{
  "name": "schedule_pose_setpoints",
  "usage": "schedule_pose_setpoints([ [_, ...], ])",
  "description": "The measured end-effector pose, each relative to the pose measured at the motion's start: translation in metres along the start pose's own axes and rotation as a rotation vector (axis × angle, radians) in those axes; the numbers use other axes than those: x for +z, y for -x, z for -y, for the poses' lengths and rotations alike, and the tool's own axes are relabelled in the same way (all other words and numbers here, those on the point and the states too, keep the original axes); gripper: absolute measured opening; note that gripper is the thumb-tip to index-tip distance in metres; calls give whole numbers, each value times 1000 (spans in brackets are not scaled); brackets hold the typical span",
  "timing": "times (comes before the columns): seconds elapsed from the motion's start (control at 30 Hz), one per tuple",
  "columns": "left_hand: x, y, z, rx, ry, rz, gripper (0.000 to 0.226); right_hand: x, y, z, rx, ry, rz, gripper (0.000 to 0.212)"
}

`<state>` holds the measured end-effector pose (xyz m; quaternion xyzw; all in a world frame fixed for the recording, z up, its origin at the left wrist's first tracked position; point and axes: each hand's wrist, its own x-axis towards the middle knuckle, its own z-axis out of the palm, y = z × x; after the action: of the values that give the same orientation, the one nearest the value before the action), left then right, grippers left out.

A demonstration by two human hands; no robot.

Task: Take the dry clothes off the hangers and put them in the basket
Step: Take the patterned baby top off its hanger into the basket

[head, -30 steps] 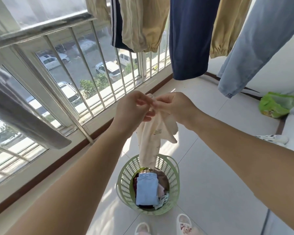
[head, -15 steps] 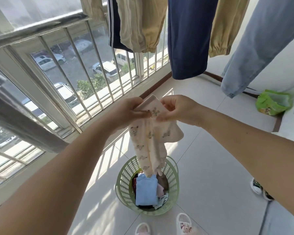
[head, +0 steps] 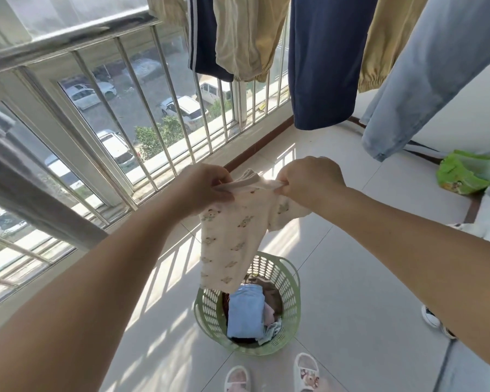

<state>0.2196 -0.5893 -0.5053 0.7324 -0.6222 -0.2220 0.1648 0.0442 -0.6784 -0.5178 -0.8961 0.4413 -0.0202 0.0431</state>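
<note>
A small cream garment with bear prints (head: 232, 239) hangs spread between my hands, above the basket. My left hand (head: 201, 188) pinches its top left edge and my right hand (head: 309, 181) pinches its top right edge. Below stands a round pale-green basket (head: 290, 292) on the tiled floor, holding a folded light-blue piece (head: 245, 314) and other clothes. Overhead hang beige trousers (head: 244, 35), a navy garment (head: 323, 60), a tan cuffed leg (head: 385, 43) and a light-blue garment (head: 425, 80).
A barred window railing (head: 142, 114) runs along the left. A grey cloth (head: 26, 179) hangs at the left edge. A green bag (head: 464, 176) lies by the far wall. Shoes (head: 433, 318) sit at the right. My slippered feet (head: 272, 374) stand just behind the basket.
My hands have moved apart, spreading the cream garment open from a bunched hold, and it now hangs wider and flatter above the basket.
</note>
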Motion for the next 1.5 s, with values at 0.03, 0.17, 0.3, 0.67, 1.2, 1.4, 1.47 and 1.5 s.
schedule_pose_setpoints([
  [0.03,1,0,2,-4,11,-12,9,1,-1,2,4,4,-25,22],
  [0.17,9,-2,9,-15,10,-44,8,10,-5,3,8,-110,-48,20],
  [0.3,19,-3,19,-2,26,-49,5,24,-9,2,-69,-318,28,17],
  [0.67,84,-3,83,-60,-31,80,13,104,-15,7,-306,-396,192,12],
  [1.2,220,-68,207,-67,-97,41,24,273,-82,6,-219,-392,312,31],
  [1.4,275,-66,243,-60,-102,43,21,348,-85,1,-173,-412,357,35],
  [1.47,300,-55,253,-77,-99,96,22,382,-75,-1,-161,-429,423,36],
  [1.5,319,-49,261,-96,-94,133,23,405,-69,-2,-158,-417,462,38],
])
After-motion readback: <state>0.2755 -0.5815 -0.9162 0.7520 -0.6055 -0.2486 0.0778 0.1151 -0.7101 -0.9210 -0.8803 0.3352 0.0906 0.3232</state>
